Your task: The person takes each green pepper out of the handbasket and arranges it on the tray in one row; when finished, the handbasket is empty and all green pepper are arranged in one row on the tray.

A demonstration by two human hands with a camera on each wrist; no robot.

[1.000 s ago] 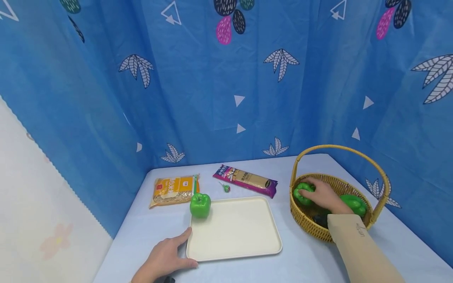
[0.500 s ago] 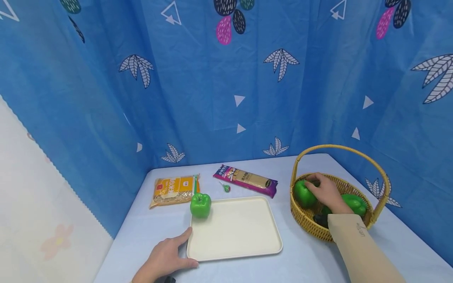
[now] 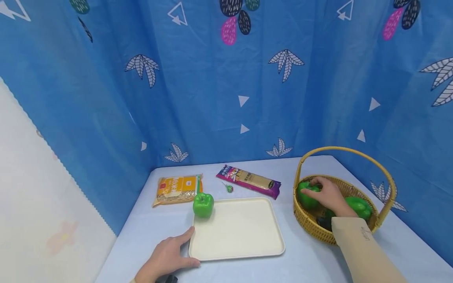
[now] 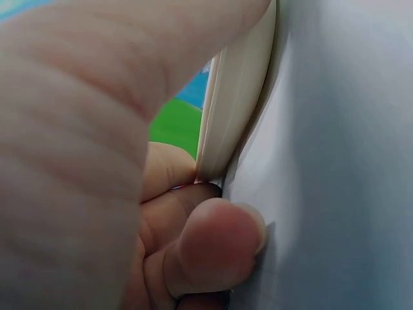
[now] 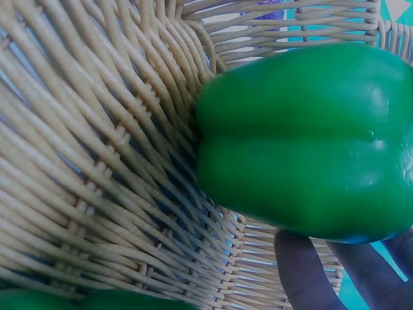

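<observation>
Compared with half a second earlier, the right hand [image 3: 330, 195] remains inside the wicker basket [image 3: 309, 226] with its fingers curled over the green pepper [image 3: 306, 195]; the pepper has stayed low against the basket's left wall, not lifted clear of the rim. The left hand [image 3: 166, 257] has not shifted and still rests at the near left corner of the cream tray [image 3: 237, 230]; the small changes in framing come from the head camera itself.

Right-hand grip: the fingers wrap the top and far side of the pepper, grasping it. In the right wrist view the green pepper [image 5: 310, 139] sits directly above the fingertips [image 5: 303, 271], its side close against the woven wall of the basket [image 5: 97, 161]. A second green pepper [image 3: 359, 207] lies just behind the grasping hand, on the wrist side, also in the basket.

Left-hand grip: the thumb lies along the tray's left edge; in the left wrist view, curled fingers [image 4: 213, 248] sit against the rim of the tray [image 4: 235, 97], pinching that corner.

Well away from the right-hand grip, across the tray, a third green pepper [image 3: 203, 204] stands at the tray's far left corner.
</observation>
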